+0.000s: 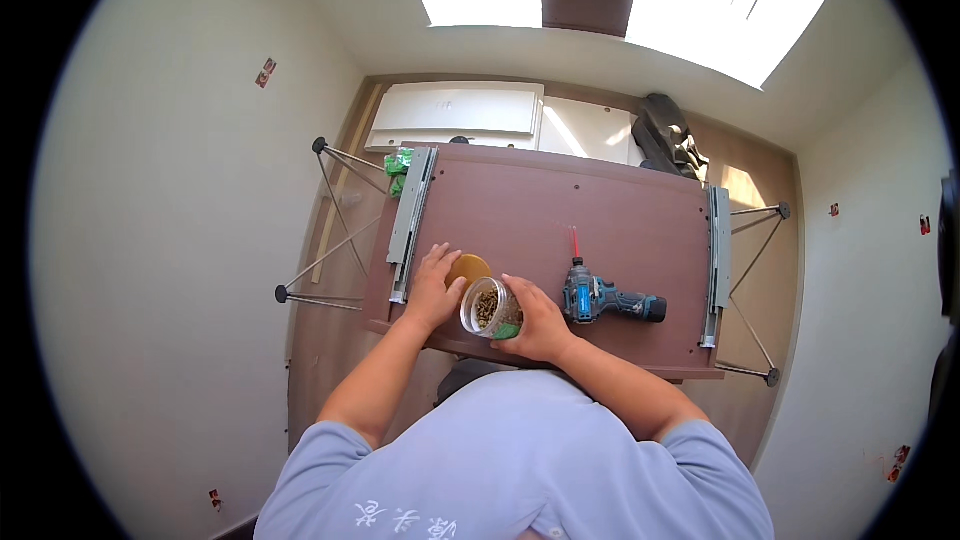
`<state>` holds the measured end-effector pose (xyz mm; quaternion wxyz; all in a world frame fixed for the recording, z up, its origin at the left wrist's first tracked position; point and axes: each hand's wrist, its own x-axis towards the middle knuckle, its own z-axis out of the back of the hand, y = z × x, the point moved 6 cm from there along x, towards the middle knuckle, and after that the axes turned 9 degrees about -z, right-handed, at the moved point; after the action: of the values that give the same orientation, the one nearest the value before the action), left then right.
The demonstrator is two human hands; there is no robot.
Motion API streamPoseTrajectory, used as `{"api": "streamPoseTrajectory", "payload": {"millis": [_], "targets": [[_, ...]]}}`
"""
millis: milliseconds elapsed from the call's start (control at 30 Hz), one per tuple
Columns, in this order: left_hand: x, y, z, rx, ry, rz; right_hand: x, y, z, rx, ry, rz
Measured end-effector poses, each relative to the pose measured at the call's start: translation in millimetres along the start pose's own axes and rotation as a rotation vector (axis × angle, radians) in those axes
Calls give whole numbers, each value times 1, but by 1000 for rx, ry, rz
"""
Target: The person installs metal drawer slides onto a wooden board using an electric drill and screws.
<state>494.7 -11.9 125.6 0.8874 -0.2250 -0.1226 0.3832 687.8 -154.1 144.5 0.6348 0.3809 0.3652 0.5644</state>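
Note:
My right hand is wrapped round a clear plastic jar, which is tilted so its open mouth faces left. Inside lie many small brass-coloured pieces, probably screws. A round golden lid is just beyond the jar, off it. Its left edge sits between the fingers and thumb of my left hand, low over the brown board. To the right of my right hand, a blue and black cordless driver lies on its side, a thin red-tipped bit pointing away from me.
The brown board carries a metal drawer runner near its left edge and another near its right. Thin metal stand legs stick out on both sides. Green wrapping lies at the far left corner. White panels and a dark bag lie beyond.

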Motion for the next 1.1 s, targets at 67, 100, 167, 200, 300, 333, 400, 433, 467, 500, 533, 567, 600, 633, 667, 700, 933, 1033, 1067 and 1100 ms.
{"api": "streamPoseTrajectory", "payload": {"millis": [67,100,167,200,300,333,400,433,467,500,533,567,600,633,667,700,933,1033,1067,1100], "targets": [[-13,12,29,-113,-112,52,3,-2,-6,24,2,22],[-20,8,46,-82,-226,21,4,-3,-8,30,7,36],[-39,20,64,-117,-278,70,6,-3,-13,45,19,46],[-47,22,70,-135,-305,96,9,-1,-16,57,28,43],[-70,17,72,-274,-269,149,9,5,-22,15,35,46],[-74,14,71,-299,-237,143,7,8,-24,-12,34,49],[-75,10,70,-342,-266,112,-4,3,-24,-33,15,-19],[-74,9,70,-364,-279,95,-10,0,-23,-44,4,-54],[-74,14,70,-381,-301,103,-14,-6,-21,-32,16,-116],[-73,25,73,-393,-323,110,-16,-8,-21,-15,28,-174],[-71,36,76,-405,-344,115,-18,-10,-21,2,37,-234],[-68,49,81,-394,-368,117,-19,-11,-21,15,35,-275],[-64,62,88,-383,-393,119,-21,-13,-22,16,22,-286],[-58,78,94,-373,-417,120,-24,-15,-25,18,8,-297],[-50,99,98,-396,-422,163,-24,-15,-28,21,-9,-309],[-44,127,101,-420,-430,209,-25,-11,-30,-8,2,-345],[71,307,124,-592,-403,509,-16,37,-46,-61,-197,-389],[131,392,105,-677,-359,642,-16,53,-57,-97,-424,-407],[149,425,99,-699,-348,683,-16,57,-64,-101,-484,-413],[175,459,88,-715,-327,663,-17,56,-75,-90,-545,-477]]}}
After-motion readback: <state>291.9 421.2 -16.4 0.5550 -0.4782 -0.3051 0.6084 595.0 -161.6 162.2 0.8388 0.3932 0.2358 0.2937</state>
